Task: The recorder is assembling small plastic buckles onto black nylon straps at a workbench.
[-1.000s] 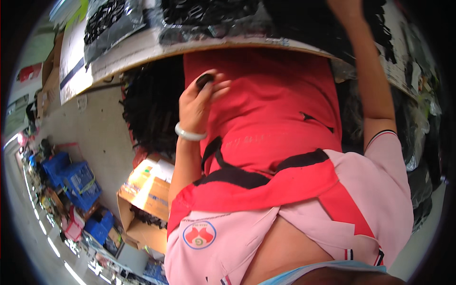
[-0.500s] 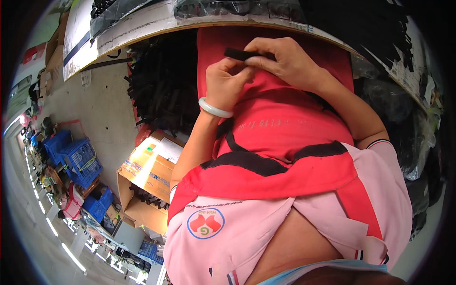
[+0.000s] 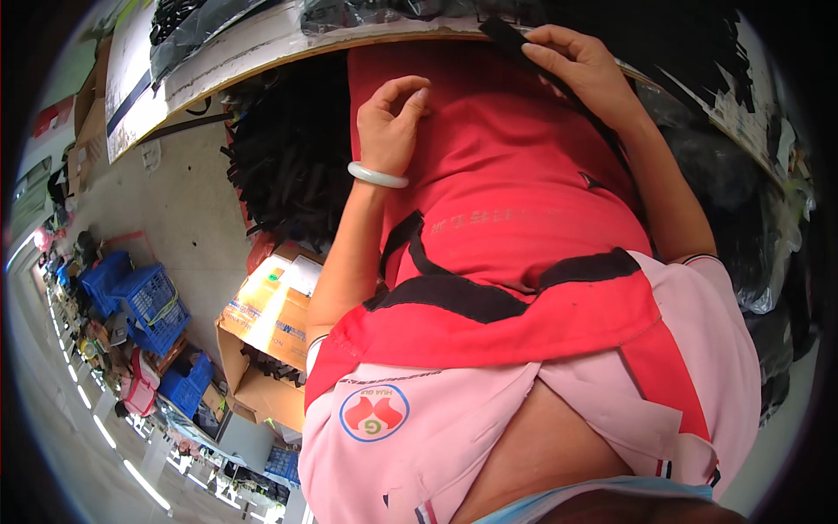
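A flat black strap [image 3: 504,37] is held in my right hand [image 3: 583,72], pinched between thumb and fingers. One end sticks out past the fingertips at the table's edge, and the rest trails below the hand toward my wrist. My left hand [image 3: 393,122], with a pale bangle [image 3: 377,175] at its wrist, hovers over the red apron [image 3: 497,157]. Its fingers are loosely curled, with thumb and forefinger slightly apart and nothing seen between them. It is apart from the strap.
The worktable [image 3: 218,72] curves across the top, with clear plastic bags [image 3: 375,16] and black strips [image 3: 672,52] on it. Dark strips [image 3: 288,148] hang beneath its edge. An open cardboard box [image 3: 262,306] and blue crates [image 3: 153,306] stand on the left.
My left hand has let go of the black strap and drawn slightly left. My right hand has moved up and right with the strap, toward the table's edge.
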Available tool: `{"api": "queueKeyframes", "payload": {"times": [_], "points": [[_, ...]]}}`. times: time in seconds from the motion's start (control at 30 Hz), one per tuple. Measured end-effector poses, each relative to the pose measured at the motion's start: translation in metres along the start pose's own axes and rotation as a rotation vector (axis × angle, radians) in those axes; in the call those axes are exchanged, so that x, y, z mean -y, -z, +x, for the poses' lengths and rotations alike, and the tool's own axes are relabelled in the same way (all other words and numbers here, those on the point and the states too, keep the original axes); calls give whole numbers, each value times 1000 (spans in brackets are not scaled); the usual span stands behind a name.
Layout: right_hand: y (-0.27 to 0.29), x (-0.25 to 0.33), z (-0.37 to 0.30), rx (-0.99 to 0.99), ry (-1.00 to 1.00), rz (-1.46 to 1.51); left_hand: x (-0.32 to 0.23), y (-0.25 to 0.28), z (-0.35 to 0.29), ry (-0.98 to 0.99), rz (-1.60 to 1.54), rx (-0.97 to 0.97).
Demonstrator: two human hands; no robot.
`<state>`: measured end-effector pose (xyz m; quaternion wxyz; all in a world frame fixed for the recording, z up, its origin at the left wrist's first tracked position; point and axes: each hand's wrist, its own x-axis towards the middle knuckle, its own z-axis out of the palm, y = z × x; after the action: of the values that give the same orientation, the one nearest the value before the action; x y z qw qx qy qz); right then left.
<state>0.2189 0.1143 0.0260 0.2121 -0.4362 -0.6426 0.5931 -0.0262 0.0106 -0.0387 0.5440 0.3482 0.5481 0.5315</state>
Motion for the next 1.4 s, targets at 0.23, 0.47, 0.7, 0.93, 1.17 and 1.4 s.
{"api": "queueKeyframes", "payload": {"times": [0.23, 0.47, 0.7, 0.93, 1.17, 1.4], "points": [[22, -23, -13, -98, -64, -44, 22, -38, 54, -486, 832, 295], [9, -31, -16, -43, -25, -15, 59, -80, 113, -530, 1620, 404], [10, -40, -17, -65, 5, -41, 77, -63, 120, -413, 1578, 502], [16, -48, -18, -74, 31, -88, 16, -32, 61, -320, 900, 247], [-8, -62, -6, 83, -16, -97, 0, -8, 55, 177, 26, 125], [-17, -16, -17, 22, -184, 117, -3, -4, 35, 199, -479, 115]]}}
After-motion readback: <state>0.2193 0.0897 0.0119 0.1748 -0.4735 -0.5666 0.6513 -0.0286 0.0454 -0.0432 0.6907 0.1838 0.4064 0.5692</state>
